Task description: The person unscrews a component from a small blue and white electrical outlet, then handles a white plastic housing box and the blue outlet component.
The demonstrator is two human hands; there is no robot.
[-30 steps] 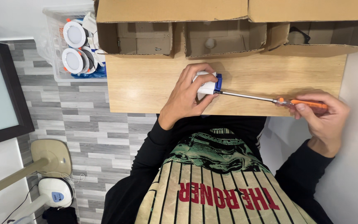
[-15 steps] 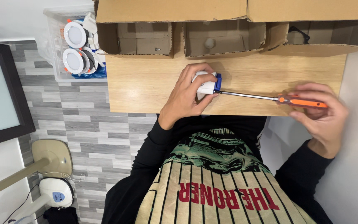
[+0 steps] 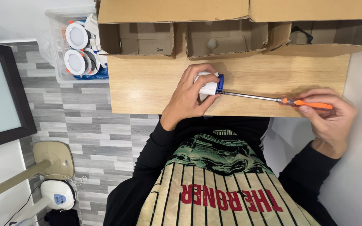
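Small white-and-blue fitting point(image 3: 209, 84), near wooden table's point(image 3: 147, 79) front edge, is being clamped by left hand point(image 3: 191, 94); orange-handled screwdriver point(image 3: 273, 99), fingers of right hand point(image 3: 327, 115) closed around it, is best being kept level and pressed inward.

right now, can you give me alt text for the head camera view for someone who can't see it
Seen from above, a person's left hand holds a small white and blue part on a wooden table while the right hand holds an orange-handled screwdriver with its tip at the part. Open cardboard boxes line the table's far edge.
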